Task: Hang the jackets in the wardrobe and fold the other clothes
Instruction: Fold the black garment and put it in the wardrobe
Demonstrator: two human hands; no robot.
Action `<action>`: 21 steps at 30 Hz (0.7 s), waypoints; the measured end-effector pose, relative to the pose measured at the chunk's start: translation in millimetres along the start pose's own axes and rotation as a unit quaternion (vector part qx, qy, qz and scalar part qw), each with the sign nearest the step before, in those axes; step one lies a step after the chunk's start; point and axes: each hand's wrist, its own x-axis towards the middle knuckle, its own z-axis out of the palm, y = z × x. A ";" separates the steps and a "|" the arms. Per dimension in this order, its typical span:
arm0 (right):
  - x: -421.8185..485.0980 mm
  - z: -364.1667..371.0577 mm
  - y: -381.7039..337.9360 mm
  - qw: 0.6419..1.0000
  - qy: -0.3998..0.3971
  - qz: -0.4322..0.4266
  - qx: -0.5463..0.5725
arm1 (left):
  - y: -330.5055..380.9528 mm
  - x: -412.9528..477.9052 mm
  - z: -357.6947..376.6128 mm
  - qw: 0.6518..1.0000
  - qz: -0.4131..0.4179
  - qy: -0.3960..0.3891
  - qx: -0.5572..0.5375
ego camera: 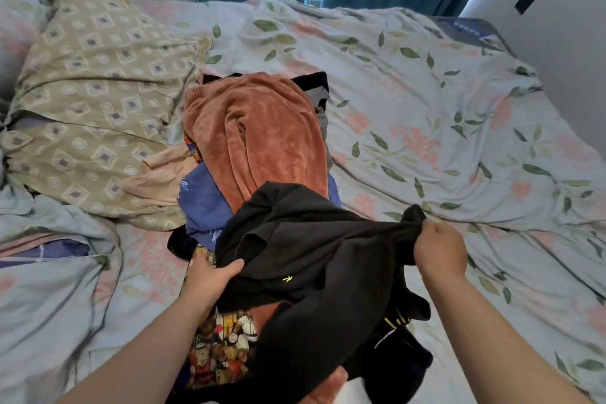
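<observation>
Fingers of left hand (210, 275) and right hand (439, 248) both grip black garment (314, 249), stretched above clothes pile (255, 128) on bed (426, 128).

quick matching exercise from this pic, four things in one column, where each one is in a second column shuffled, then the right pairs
1 black garment
2 rust garment
3 patterned pillow
4 teddy-bear print cloth

a left of the rust garment
b gripped by left hand and right hand
c partly under the black garment, nearest the person
d top layer, beyond the black garment

Pairs: 1-b, 2-d, 3-a, 4-c
</observation>
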 end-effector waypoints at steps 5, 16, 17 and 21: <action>-42.6 34.5 12.0 0.971 -0.078 -0.117 -0.191 | -4.1 -2.3 21.8 0.992 0.095 0.021 0.083; -82.3 120.1 -34.4 0.846 -0.351 -0.350 -0.198 | -13.1 -20.6 19.2 0.995 0.086 -0.034 0.043; -80.9 120.7 -27.8 0.856 -0.346 -0.336 -0.186 | -17.5 -20.4 14.7 0.995 0.078 -0.046 0.051; -70.1 108.0 5.8 0.951 -0.260 -0.157 -0.053 | -30.8 -19.1 1.8 0.996 0.032 -0.064 0.059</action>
